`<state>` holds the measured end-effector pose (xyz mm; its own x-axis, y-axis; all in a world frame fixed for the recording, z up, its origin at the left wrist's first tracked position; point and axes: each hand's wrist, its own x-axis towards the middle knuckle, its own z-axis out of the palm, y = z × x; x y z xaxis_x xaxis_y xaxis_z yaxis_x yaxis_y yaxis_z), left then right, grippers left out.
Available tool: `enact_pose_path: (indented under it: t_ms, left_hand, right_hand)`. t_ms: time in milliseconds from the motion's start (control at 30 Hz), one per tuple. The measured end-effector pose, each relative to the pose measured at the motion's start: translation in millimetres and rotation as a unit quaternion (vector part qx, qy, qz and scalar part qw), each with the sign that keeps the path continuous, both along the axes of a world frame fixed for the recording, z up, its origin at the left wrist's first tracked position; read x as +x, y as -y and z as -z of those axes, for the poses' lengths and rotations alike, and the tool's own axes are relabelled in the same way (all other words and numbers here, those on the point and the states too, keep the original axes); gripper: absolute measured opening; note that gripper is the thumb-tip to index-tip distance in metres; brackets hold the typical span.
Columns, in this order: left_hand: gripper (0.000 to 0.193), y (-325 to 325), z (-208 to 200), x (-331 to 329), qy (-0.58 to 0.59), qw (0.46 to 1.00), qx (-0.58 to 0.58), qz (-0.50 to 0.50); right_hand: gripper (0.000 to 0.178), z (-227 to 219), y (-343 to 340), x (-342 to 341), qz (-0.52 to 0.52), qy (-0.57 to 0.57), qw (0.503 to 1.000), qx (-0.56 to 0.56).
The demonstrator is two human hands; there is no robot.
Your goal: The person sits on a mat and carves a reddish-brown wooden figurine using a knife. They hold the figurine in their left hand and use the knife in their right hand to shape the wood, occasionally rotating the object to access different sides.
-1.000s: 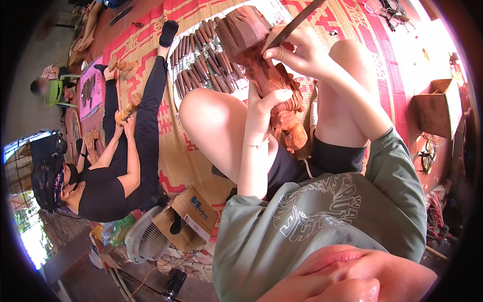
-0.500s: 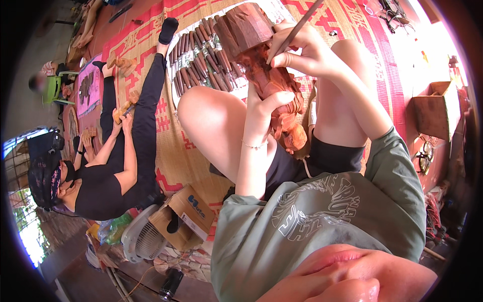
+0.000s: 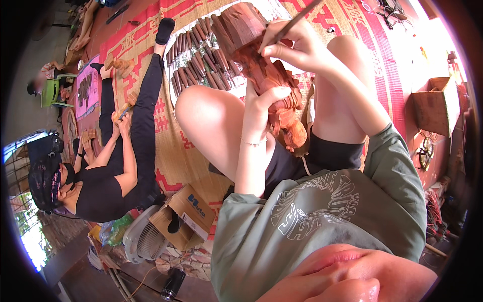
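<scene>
A reddish wooden carved figure (image 3: 284, 103) lies between my raised knees, its rounded end toward me and its uncut block base (image 3: 240, 30) pointing away. My left hand (image 3: 261, 105) is wrapped round the middle of the figure, thumb across the top. Pinched like a pen in my right hand (image 3: 297, 48) is a carving chisel (image 3: 298, 21), its long shaft slanting up to the right. The right fingertips rest against the figure just below the block base; they hide the chisel's cutting tip. Beyond my left knee, rows of wooden-handled carving chisels (image 3: 204, 60) lie on a white cloth.
To my left a person in black (image 3: 100, 194) sits with legs stretched out, working a pale wood carving (image 3: 132, 99). A fan (image 3: 146, 236) and cardboard box (image 3: 183, 216) stand behind that person. On my right is a wooden box (image 3: 435, 108). A patterned mat (image 3: 171, 151) covers the floor.
The carved figure's block end has shifted slightly left, and my right hand with the chisel has moved a little left along with it. My left hand keeps its hold.
</scene>
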<state>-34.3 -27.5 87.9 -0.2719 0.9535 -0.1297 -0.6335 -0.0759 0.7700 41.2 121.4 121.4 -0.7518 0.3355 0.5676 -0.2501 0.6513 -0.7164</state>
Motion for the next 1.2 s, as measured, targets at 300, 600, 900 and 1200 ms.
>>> enact_pose_path:
  t_ms: [300, 600, 900, 1200]
  left_hand:
    - [0.058, -3.9, 2.0, -4.2, 0.039, 0.999, -0.008, 0.009]
    - [0.059, -4.1, 2.8, -4.3, 0.083, 0.996, -0.013, 0.022]
    - [0.06, -0.9, -1.5, -4.1, 0.056, 0.998, 0.0, 0.006]
    - [0.058, 0.2, 1.3, -5.9, 0.052, 0.999, 0.007, 0.003]
  right_hand:
    - [0.02, 5.3, -0.7, -0.7, 0.016, -0.005, 1.0, 0.018]
    - [0.019, 5.2, 0.7, 3.1, 0.002, 0.017, 1.0, 0.002]
    - [0.018, -3.5, -2.5, 6.7, -0.016, 0.062, 0.997, 0.034]
    - [0.02, 2.5, -2.3, 3.0, -0.015, 0.041, 0.999, -0.011]
